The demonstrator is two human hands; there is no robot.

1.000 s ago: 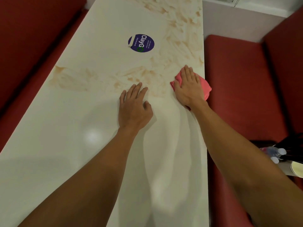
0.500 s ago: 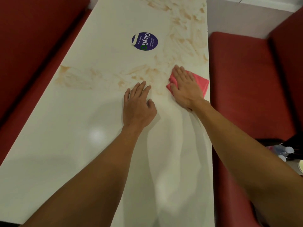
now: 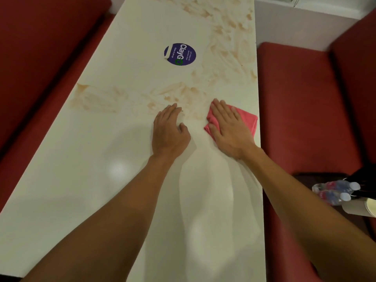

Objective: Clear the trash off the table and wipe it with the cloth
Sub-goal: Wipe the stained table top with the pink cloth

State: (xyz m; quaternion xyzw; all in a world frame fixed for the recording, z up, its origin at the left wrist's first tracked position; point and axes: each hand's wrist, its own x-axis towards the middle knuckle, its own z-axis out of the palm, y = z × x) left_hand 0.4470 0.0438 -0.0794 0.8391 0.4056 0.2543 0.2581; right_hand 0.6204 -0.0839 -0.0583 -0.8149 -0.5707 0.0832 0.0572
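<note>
A long white table (image 3: 85, 180) runs away from me, smeared with brown stains (image 3: 95, 98) across its middle and far right part. My right hand (image 3: 230, 127) lies flat on a folded pink cloth (image 3: 247, 119) near the table's right edge, pressing it onto the surface. My left hand (image 3: 169, 132) rests palm down on the bare table just left of the cloth, fingers together and holding nothing.
A round purple sticker (image 3: 180, 54) is stuck on the far middle of the table. Red bench seats (image 3: 301, 110) flank both sides. On the right seat lie two plastic bottles (image 3: 335, 192), a paper cup (image 3: 360, 208) and a dark bag.
My right hand has slid the pink cloth back toward me along the right edge. The left hand has stayed where it was.
</note>
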